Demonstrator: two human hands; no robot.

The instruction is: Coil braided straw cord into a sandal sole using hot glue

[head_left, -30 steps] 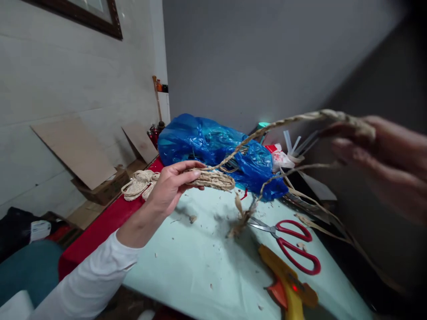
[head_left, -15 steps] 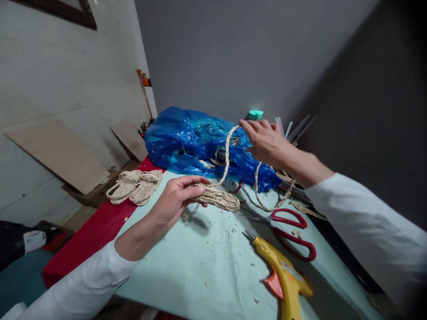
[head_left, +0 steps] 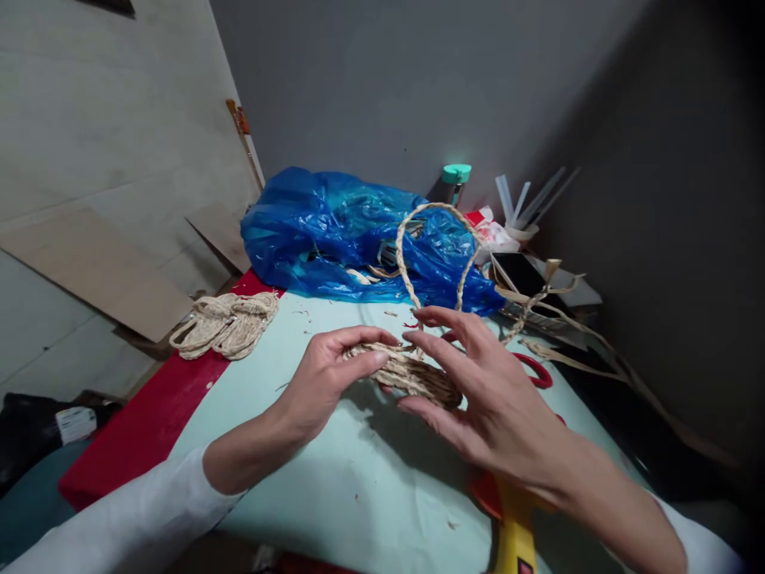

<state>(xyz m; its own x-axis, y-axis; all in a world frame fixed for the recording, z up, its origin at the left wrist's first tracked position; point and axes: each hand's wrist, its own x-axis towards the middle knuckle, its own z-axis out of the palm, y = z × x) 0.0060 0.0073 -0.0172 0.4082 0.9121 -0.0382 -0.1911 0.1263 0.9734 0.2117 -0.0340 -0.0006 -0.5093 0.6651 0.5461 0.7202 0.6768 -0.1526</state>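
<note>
My left hand [head_left: 328, 375] pinches a flat oval coil of braided straw [head_left: 418, 376] over the middle of the table, its thumb on top. My right hand [head_left: 478, 391] is at the coil's right end, thumb and fingers spread apart around it; whether the fingertips touch it I cannot tell. From the coil a loose straw braid [head_left: 439, 206] rises in a loop behind the right hand and runs down to the right. Partly hidden under the right arm are a yellow glue gun [head_left: 514, 534] and red-handled scissors [head_left: 535, 371].
Two finished-looking coiled straw pieces [head_left: 227, 323] lie on the red cloth strip [head_left: 137, 438] at left. A blue plastic bag [head_left: 323, 231] with straw strips sits at the back. Behind it are a teal-capped bottle [head_left: 456, 175] and a cup of glue sticks [head_left: 521, 231]. A dark wall stands behind.
My right hand has come down from the raised braid to the coil and spread its fingers. The braid now stands in a free loop. My left hand keeps its hold.
</note>
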